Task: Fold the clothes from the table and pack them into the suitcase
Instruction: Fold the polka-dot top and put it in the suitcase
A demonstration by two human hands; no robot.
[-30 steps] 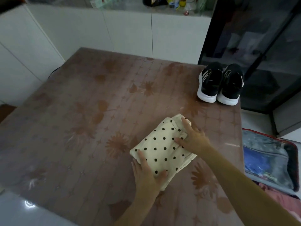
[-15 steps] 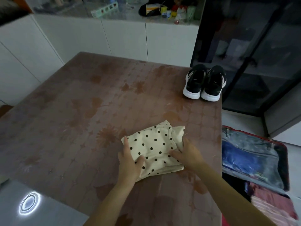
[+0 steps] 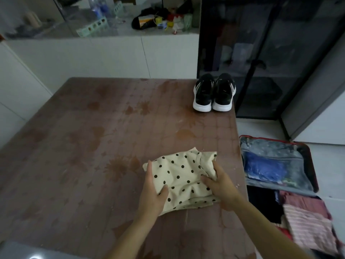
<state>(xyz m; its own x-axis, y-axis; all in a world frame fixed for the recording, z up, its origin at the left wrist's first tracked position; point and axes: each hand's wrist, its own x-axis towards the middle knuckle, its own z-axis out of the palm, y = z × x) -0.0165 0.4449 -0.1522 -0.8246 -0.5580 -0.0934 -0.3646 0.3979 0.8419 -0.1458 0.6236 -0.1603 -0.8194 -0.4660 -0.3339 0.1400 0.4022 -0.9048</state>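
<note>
A folded cream garment with black dots (image 3: 183, 174) lies on the brown patterned table (image 3: 97, 139), near its right edge. My left hand (image 3: 152, 193) grips the garment's left side, thumb on top and fingers along the edge. My right hand (image 3: 219, 186) grips its right side, thumb on top. An open red suitcase (image 3: 309, 163) lies on the floor right of the table. Its lid half shows a grey mesh pocket with something blue inside. Its near half holds folded striped, dark and reddish clothes (image 3: 308, 225).
A pair of black sneakers with white soles (image 3: 213, 93) stands at the table's far right corner. White cabinets (image 3: 112, 57) with a cluttered counter run behind the table. A dark glass cabinet (image 3: 261, 53) stands behind the suitcase.
Both hands went from resting on top of the garment to gripping its two sides. The garment's right side looks bunched and slightly raised. The view has shifted back and to the right.
</note>
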